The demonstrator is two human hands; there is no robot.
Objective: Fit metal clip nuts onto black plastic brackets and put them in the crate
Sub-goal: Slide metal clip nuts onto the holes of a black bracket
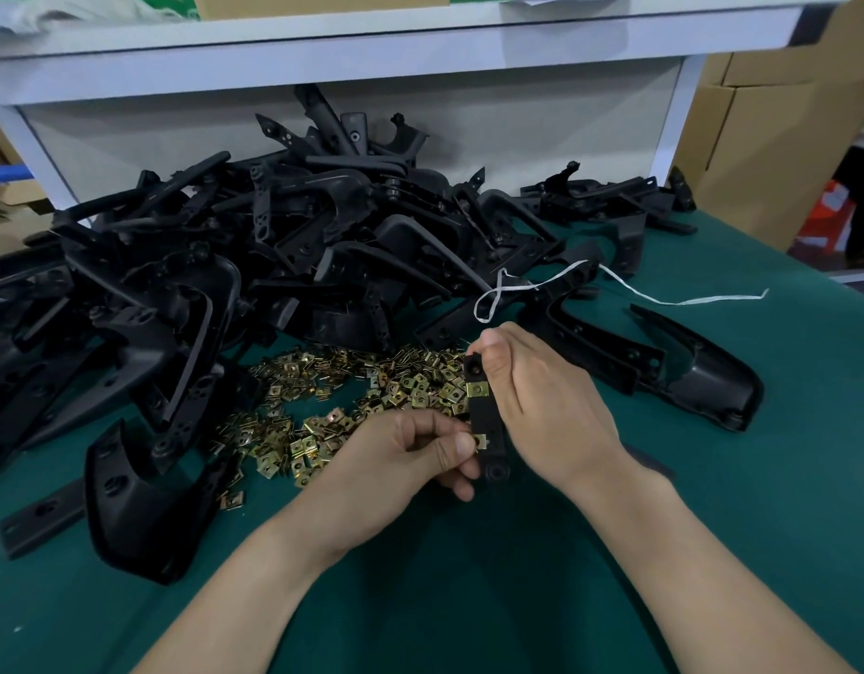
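Both hands are up over the middle of the green workbench point(468, 600), just on the near side of the loose hardware. The right hand point(541, 396) grips a narrow black plastic bracket point(484, 416), thumb hooked over its top end and fingers wrapped behind it, so the strip stands nearly upright between the two hands. One brass-coloured clip nut point(477, 390) sits clipped across the upper part of the strip. Lower down, the left hand point(410, 454) pinches a second clip nut point(480, 441) between thumb and forefinger, right against the left edge of the bracket; the other fingers curl underneath. Whether that nut is fully seated, I cannot tell.

Just beyond the hands, a loose heap of clip nuts point(361, 406) spreads over the mat, a few strays trailing off towards the near-left. Behind it a big pile of black brackets point(254, 255) climbs to the far edge of the bench and spills across to the left edge. One wide curved bracket point(128, 518) lies apart at the near-left, and another long one point(702, 377) lies to the right of the hands. A white string point(663, 298) loops across the right side of the pile and trails out over the mat.

Above the far edge runs a pale grey shelf point(371, 46), and cardboard boxes point(770, 138) stand stacked past the far right corner.
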